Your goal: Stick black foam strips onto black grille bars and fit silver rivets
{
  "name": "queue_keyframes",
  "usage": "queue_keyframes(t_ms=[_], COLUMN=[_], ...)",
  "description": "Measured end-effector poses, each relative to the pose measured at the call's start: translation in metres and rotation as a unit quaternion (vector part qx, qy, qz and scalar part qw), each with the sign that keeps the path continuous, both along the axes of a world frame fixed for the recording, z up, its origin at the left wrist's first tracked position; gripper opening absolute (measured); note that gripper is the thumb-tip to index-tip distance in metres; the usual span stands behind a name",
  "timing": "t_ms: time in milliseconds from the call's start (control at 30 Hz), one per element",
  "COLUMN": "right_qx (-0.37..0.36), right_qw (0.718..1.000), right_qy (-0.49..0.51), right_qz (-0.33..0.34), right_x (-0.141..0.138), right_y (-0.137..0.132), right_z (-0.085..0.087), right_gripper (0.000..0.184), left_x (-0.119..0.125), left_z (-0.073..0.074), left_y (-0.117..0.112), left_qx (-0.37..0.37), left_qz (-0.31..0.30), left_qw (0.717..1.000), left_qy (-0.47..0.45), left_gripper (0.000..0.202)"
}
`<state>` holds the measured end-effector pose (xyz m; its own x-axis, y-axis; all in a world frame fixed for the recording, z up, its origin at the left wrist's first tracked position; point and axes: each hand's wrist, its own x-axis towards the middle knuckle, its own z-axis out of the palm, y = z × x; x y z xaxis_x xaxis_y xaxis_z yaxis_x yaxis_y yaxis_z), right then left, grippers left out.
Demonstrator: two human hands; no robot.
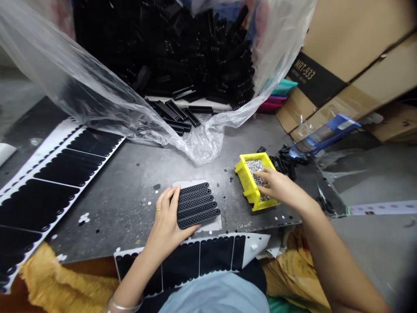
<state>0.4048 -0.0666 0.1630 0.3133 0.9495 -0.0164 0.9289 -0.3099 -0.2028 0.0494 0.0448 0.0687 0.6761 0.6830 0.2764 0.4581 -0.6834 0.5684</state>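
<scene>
My left hand [167, 215] is wrapped round the left end of several black textured strips [197, 204], fingers along the far side and thumb along the near side. The strips lie side by side on a thin white plate [215, 224]. My right hand [276, 187] reaches over a yellow bin [247, 191], its fingertips at the small shiny metal pieces [254, 166] inside. Its fingers are apart, and no piece shows between them. Part of the bin's contents is hidden under that hand.
A clear plastic bag [208, 143] heaped with black parts [169, 56] spills onto the grey table [124, 191]. Sheets of black stickers [55, 187] lie at left, another sheet [182, 261] at the front edge. Scissors [324, 200], small black pieces [286, 158] and cardboard boxes [352, 48] are at right.
</scene>
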Motion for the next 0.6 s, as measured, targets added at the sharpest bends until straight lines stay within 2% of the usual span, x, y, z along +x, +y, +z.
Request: queue_keyframes(t_ms=[100,200,300,400,500,533,600], right_qx=[0.003,0.025,0.068,0.090,0.164,0.190,0.185], right_qw=[1.000,0.999,0.996,0.996,0.986,0.981,0.969], right_qy=[0.007,0.024,0.051,0.016,0.000,0.024,0.094], right_qz=[0.007,0.009,0.012,0.001,0.012,0.038,0.133], right_x=[0.007,0.007,0.016,0.019,-0.011,-0.030,-0.077], right_y=[-0.012,-0.010,-0.006,-0.002,0.011,0.017,0.031], right_z=[-0.017,-0.022,-0.012,0.006,0.017,0.017,0.007], right_gripper=[0.018,0.015,0.016,0.017,0.017,0.015,0.016], left_x=[0.000,-0.001,0.002,0.008,0.013,0.014,0.014], left_z=[0.006,0.016,0.022,0.021,0.018,0.018,0.019], left_y=[-0.002,-0.001,0.001,0.001,0.001,0.000,-0.001], left_qx=[0.003,0.009,0.021,0.033,0.027,0.024,0.022], left_qz=[0.005,-0.003,-0.023,-0.029,-0.023,-0.023,-0.024], left_qw=[0.999,0.997,0.996,0.995,0.996,0.996,0.996], left_qy=[0.035,0.071,0.089,0.086,0.079,0.080,0.087], left_gripper=[0.121,0.130,0.132,0.119,0.110,0.110,0.112])
